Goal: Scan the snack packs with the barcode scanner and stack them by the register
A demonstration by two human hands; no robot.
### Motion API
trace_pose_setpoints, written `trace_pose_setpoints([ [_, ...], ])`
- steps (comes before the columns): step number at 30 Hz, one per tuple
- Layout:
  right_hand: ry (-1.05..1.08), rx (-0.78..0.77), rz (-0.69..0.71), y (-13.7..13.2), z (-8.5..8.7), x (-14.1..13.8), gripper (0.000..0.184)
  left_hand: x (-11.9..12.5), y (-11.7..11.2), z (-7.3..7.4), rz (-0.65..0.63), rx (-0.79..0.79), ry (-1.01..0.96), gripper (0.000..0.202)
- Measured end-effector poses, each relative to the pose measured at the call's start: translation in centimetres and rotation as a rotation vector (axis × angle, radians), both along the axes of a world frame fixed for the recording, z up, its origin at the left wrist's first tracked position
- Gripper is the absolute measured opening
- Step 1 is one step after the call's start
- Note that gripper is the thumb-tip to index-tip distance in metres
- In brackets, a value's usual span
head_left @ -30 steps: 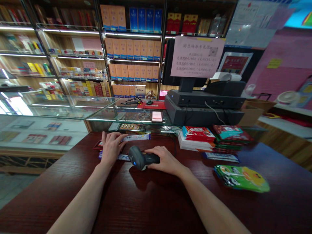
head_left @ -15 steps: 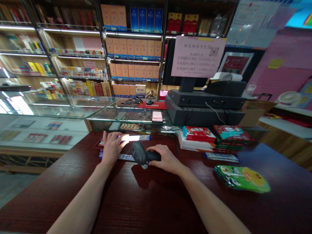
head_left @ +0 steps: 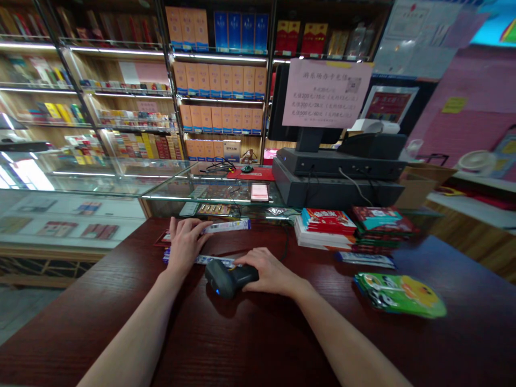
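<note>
My left hand (head_left: 185, 243) is closed on the left end of a long, slim white-and-purple packet (head_left: 229, 226), its thumb and fingers at that end. A second slim packet (head_left: 213, 260) lies on the table, running beneath my left hand and behind the scanner. My right hand (head_left: 271, 273) is wrapped round the handle of a black barcode scanner (head_left: 226, 279). The scanner's head points left, low over the wood, and a small blue light shows on it. Part of a dark red item (head_left: 164, 238) sticks out left of my left hand.
On the right of the brown table (head_left: 258, 344) lie green packs (head_left: 403, 294), a slim blue packet (head_left: 366, 260), and stacks of red-and-white packs (head_left: 328, 228) and dark red packs (head_left: 382, 228). Behind stand a glass counter (head_left: 177, 185) and a black monitor (head_left: 280, 107) with a pink notice.
My right hand has lowered the scanner toward me and slightly left. The bright light on the upper packet is gone, and a blue light now shows on the scanner. My left hand stays put.
</note>
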State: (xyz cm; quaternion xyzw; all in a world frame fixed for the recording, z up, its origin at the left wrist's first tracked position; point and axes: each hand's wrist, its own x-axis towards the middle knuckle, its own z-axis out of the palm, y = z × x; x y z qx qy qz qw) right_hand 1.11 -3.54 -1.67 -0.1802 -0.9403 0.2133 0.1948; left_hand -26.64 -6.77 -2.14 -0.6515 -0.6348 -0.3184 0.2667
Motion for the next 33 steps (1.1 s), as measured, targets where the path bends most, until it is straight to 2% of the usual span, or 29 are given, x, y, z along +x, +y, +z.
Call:
trace_pose_setpoints([
  [6,-0.017,-0.003,-0.001,-0.1,-0.1,-0.2,0.057,0.1,0.1,-0.2,-0.012,0.004,-0.006,0.029],
  [11,-0.014,-0.011,-0.007,-0.2,0.3,0.0,0.064,0.3,0.0,0.1,-0.038,0.006,-0.009,0.029],
  [14,0.083,-0.042,-0.083,-0.1,0.5,0.1,0.041,0.5,-0.1,0.3,-0.053,0.006,-0.012,0.028],
  [17,0.261,-0.086,-0.274,0.5,0.2,0.1,0.021,0.6,-0.1,0.3,-0.066,0.010,-0.014,0.029],
  [20,0.445,-0.149,-0.460,1.6,-0.5,0.2,0.022,0.9,-0.2,0.4,-0.094,0.018,-0.011,0.029],
  [23,0.590,-0.212,-0.564,2.6,-1.1,0.4,0.026,1.2,-0.3,0.6,-0.139,0.038,0.002,0.028],
  [27,0.690,-0.285,-0.605,3.3,-1.3,0.5,0.034,1.4,-0.3,0.8,-0.176,0.035,0.019,0.028],
  [33,0.636,-0.370,-0.608,3.2,-1.1,0.6,0.038,1.5,-0.5,0.8,-0.235,-0.010,0.038,0.029],
])
